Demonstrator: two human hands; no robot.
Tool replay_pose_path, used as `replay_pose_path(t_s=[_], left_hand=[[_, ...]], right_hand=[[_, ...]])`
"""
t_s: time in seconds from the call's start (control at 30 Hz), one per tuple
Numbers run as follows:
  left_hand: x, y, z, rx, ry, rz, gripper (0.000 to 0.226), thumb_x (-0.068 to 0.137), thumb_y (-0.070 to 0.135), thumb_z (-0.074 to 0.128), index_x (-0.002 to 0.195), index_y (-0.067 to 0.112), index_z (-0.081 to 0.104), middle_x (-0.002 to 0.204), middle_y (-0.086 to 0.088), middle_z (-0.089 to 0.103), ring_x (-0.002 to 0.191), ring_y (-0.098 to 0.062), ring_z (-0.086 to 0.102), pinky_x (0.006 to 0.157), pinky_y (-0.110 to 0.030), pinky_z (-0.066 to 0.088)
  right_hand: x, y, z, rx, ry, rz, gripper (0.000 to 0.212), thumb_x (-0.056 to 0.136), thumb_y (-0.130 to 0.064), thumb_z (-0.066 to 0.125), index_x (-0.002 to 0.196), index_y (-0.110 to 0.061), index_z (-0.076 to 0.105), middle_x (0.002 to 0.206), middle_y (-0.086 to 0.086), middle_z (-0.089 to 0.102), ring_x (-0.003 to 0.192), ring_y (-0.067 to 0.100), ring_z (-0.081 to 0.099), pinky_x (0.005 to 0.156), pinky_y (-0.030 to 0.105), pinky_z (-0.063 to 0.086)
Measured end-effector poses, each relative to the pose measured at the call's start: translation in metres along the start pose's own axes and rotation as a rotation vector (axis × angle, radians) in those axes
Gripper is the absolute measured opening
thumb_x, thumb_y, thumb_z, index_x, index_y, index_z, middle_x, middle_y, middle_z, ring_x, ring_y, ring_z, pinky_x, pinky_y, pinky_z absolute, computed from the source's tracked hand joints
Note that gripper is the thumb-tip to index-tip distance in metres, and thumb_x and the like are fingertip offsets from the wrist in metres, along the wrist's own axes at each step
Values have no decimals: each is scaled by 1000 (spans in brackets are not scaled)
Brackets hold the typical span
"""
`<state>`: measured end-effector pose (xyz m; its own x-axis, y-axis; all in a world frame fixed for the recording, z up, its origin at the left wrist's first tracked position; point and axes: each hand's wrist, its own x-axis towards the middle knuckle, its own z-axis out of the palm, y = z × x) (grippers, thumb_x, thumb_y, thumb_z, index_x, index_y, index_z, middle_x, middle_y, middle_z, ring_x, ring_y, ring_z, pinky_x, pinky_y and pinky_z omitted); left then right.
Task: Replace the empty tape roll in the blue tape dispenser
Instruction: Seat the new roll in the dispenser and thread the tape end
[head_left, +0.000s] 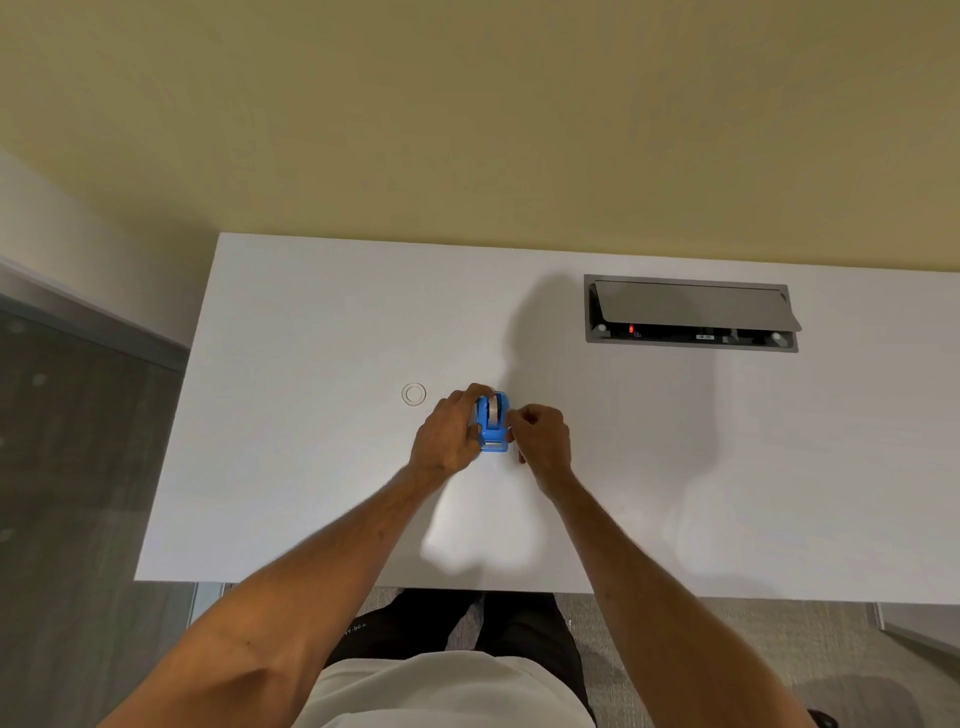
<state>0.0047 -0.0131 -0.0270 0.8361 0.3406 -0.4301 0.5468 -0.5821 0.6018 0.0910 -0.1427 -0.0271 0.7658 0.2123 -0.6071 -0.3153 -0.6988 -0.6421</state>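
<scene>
The blue tape dispenser (492, 425) stands on the white desk (311, 467) near its middle, cutter end toward me. A pale roll (492, 408) sits in its cradle. My left hand (449, 434) wraps the dispenser's left side, fingers curled over its far end. My right hand (540, 439) is at the dispenser's right side with fingers pinched together by the edge; what they pinch is too small to tell. A clear ring-shaped tape roll (414, 394) lies flat on the desk just left of my left hand.
A grey cable box (691, 314) with its lid tilted open is set into the desk at the back right. A yellow wall rises behind the desk. The desk's left edge and front edge drop to a grey floor.
</scene>
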Motion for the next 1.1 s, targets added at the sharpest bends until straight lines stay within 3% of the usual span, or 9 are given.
replay_pose_path(t_s=[0.13, 0.3, 0.4, 0.47, 0.57, 0.73, 0.9, 1.03, 1.1], left_hand=[[-1, 1, -3, -8, 10, 18, 53, 94, 8, 59, 145, 21, 54, 130, -8, 69, 116, -29, 65, 96, -48, 59], [-4, 6, -9, -71, 4, 22, 58, 88, 28, 47, 143, 15, 58, 128, -10, 72, 115, -29, 68, 98, -46, 59], [-6, 6, -10, -85, 1, 29, 65, 81, 28, 42, 143, 14, 58, 129, -10, 72, 115, -29, 67, 97, -45, 58], [-6, 5, -8, -99, 2, 34, 64, 84, 31, 42, 143, 12, 59, 129, -11, 72, 115, -30, 67, 99, -44, 57], [-6, 4, -8, -121, -1, 31, 64, 87, 35, 44, 144, 12, 59, 131, -11, 72, 117, -30, 68, 101, -43, 56], [-7, 3, -7, -130, -16, 17, 65, 87, 37, 43, 146, 12, 57, 132, -12, 70, 118, -30, 67, 98, -32, 50], [-9, 4, -7, -139, -20, 17, 65, 87, 33, 42, 147, 11, 57, 132, -12, 70, 119, -30, 66, 102, -39, 53], [-9, 5, -8, -111, -14, 15, 69, 82, 28, 41, 148, 15, 56, 134, -10, 68, 122, -29, 64, 101, -42, 54], [-10, 5, -7, -106, -15, 16, 70, 82, 28, 41, 149, 15, 55, 134, -11, 68, 122, -29, 64, 103, -46, 56]], right_hand=[[-4, -6, 12, 346, -34, 202, 52, 91, -41, 78, 89, 10, 73, 72, 14, 65, 45, 17, 43, 45, 25, 37], [-1, -11, 25, 481, 4, 327, 39, 86, -40, 84, 75, -6, 68, 80, 13, 69, 51, 16, 49, 49, 25, 42], [0, -11, 28, 539, 20, 371, 38, 86, -38, 84, 89, -2, 71, 91, 15, 73, 70, 24, 63, 58, 29, 51], [0, -11, 28, 581, 26, 385, 44, 86, -33, 85, 104, 5, 73, 99, 20, 74, 81, 30, 67, 75, 38, 60], [0, -11, 29, 626, 24, 421, 47, 85, -25, 86, 113, 8, 70, 98, 20, 71, 84, 33, 68, 96, 47, 60], [1, -13, 29, 633, 8, 464, 39, 85, -13, 84, 114, 9, 70, 101, 22, 71, 68, 28, 62, 69, 36, 53], [3, -12, 31, 715, -13, 520, 40, 91, -14, 78, 123, 7, 66, 99, 18, 63, 65, 23, 55, 73, 36, 50], [-2, -10, 30, 695, -19, 533, 9, 88, -12, 71, 85, -5, 66, 82, 13, 60, 55, 20, 49, 58, 28, 45], [-4, -8, 29, 671, 0, 536, 12, 86, -13, 66, 76, -8, 62, 77, 11, 59, 53, 20, 47, 56, 27, 44]])
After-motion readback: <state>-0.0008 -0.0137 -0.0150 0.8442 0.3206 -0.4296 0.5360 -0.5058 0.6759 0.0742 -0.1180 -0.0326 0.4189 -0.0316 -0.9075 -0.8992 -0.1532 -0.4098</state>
